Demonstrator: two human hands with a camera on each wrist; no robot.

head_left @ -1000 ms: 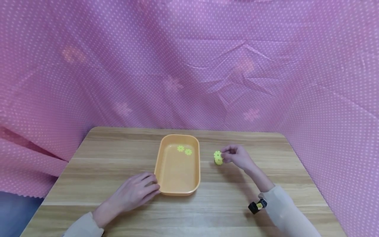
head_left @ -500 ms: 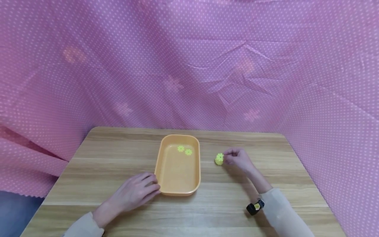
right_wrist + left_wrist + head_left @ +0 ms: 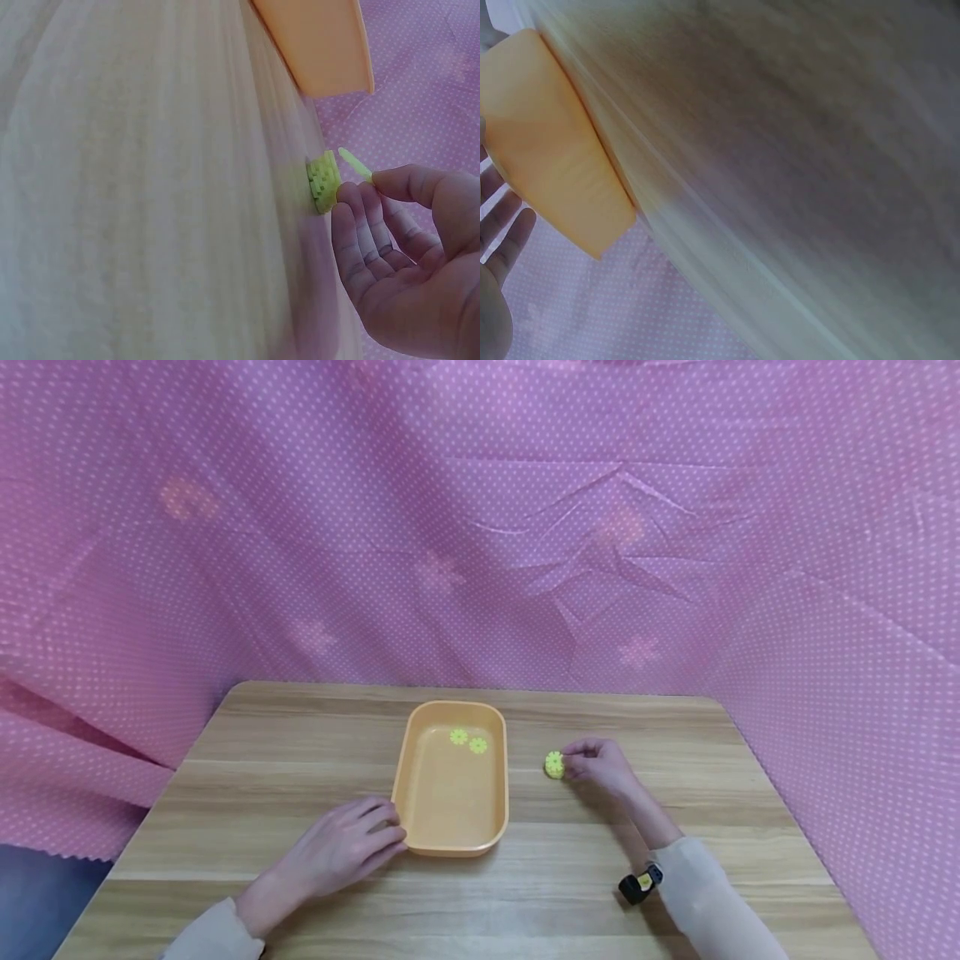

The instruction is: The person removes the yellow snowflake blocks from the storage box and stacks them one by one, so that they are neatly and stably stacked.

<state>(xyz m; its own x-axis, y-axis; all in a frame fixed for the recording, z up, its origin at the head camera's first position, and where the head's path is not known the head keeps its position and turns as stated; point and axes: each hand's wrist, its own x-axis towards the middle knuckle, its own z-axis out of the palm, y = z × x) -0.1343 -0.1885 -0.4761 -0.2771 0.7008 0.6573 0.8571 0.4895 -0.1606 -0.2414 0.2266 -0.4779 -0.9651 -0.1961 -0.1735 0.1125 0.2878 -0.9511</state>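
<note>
An orange rectangular tray (image 3: 450, 802) stands on the wooden table, with two yellow-green flower-shaped discs (image 3: 477, 746) lying near its far end. At the tray's near left corner my left hand (image 3: 347, 847) rests against the rim, its fingers loosely extended. To the right of the tray is a small stack of similar discs (image 3: 323, 183). My right hand (image 3: 602, 767) pinches one flower-shaped disc (image 3: 355, 164) between thumb and a finger. In the right wrist view, this disc is tilted and slightly apart from the stack's top.
A wooden table (image 3: 315, 743) extends around the tray on every side. Pink dotted cloth (image 3: 480, 568) hangs behind and beside it. A black device (image 3: 640, 885) is strapped at the right sleeve.
The disc in my right hand has come down toward the stack, and the right hand has lowered slightly. My left hand and the tray stay in place.
</note>
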